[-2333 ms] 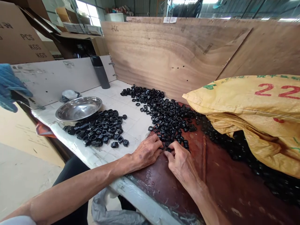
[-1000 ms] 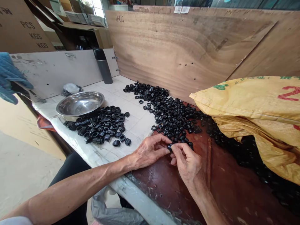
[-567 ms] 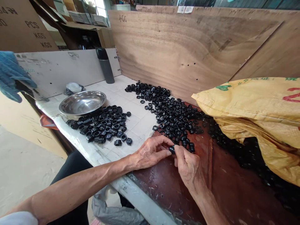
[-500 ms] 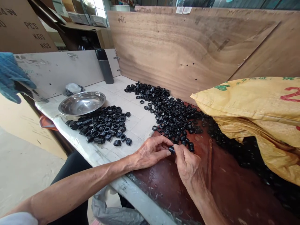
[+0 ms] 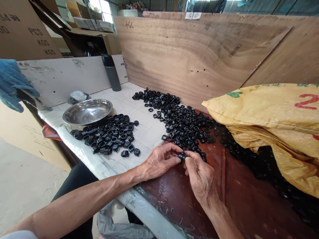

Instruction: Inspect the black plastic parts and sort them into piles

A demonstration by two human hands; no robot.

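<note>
Left hand and right hand meet fingertip to fingertip, both pinched on one small black fitting: the left thumb and fingers grip its left side, the right thumb and fingers its right. It sits in the narrow gap between the hands, above the dark red surface. Its short long axis seems to run roughly level, from the left fingertips across to the right ones; fingers cover the ends, so I cannot tell which end faces which hand.

Just beyond the fingertips begins a spread heap of loose black rings, reaching away from both hands. Left of the left hand lies a smaller cluster of black pieces, its parts turned various ways, with a steel bowl just behind it. Right of the right hand, a yellow sack rests near more black pieces.
</note>
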